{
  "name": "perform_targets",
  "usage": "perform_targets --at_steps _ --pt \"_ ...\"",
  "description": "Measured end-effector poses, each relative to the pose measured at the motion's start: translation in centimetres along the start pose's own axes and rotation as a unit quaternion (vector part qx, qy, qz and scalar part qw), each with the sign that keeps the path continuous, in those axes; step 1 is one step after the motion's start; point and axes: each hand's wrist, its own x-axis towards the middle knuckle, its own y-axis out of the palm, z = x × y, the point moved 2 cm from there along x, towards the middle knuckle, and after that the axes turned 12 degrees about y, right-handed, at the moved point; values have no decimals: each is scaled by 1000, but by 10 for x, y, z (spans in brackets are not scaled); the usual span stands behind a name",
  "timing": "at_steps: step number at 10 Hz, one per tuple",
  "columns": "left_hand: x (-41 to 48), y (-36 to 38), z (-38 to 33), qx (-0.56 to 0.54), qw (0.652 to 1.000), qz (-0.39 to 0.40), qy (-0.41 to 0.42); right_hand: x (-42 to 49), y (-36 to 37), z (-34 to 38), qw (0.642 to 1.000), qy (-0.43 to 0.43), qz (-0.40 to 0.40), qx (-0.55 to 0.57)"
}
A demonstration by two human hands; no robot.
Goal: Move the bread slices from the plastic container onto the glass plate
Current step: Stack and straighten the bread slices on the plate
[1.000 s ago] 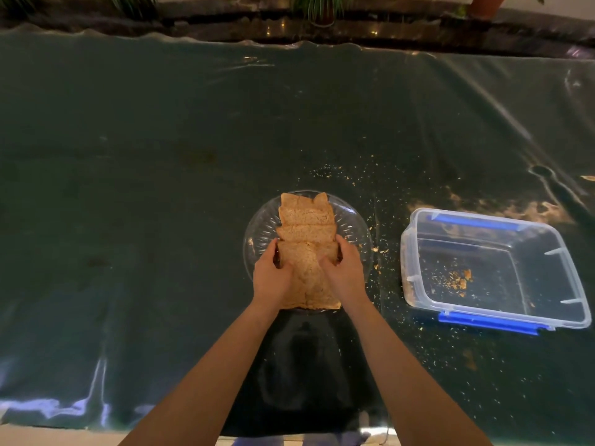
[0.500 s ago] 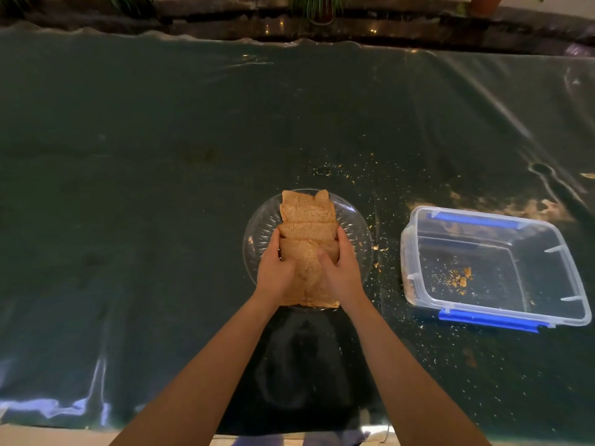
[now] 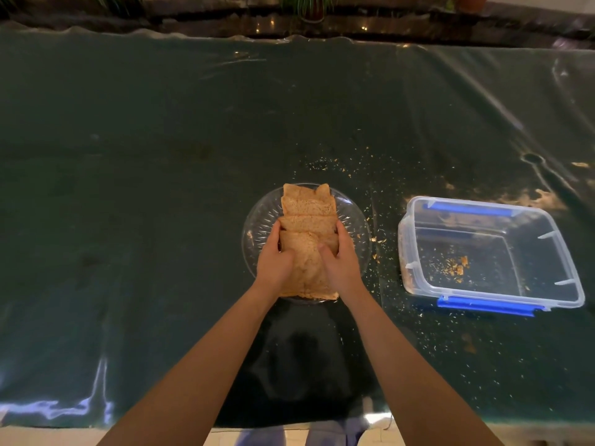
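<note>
Bread slices [image 3: 308,220] are fanned w/ overlap on glass plate [image 3: 257,226], row's long axis 12–6 o'clock, near end overhanging rim at 6. Nearest slices are gripped at both edges: left hand [image 3: 273,262] at 9, right hand [image 3: 341,265] at 3, equally near. Plastic container [image 3: 576,284] at 3 holds crumbs only.

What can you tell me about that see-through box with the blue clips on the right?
The plastic container is a clear, rectangular tub with rounded corners and no lid on it. Blue latches run along its near and far rims. It sits upright on the dark, plastic-covered table, to the right of the glass plate and apart from it. No slices are inside, only crumbs scattered on its floor. Neither hand touches it.
</note>
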Motion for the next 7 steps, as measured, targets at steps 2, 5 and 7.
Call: perform_targets --at_steps 2,5,7 --pt "-1 -3 1 -2 1000 16 12 2 -1 0 1000 6 4 2" --pt "-2 -12 -14 76 994 80 27 -5 -4 12 998 -8 -17 -59" --pt "-8 -29 -66 184 957 30 221 -21 -29 45 973 -78 -64 -207"
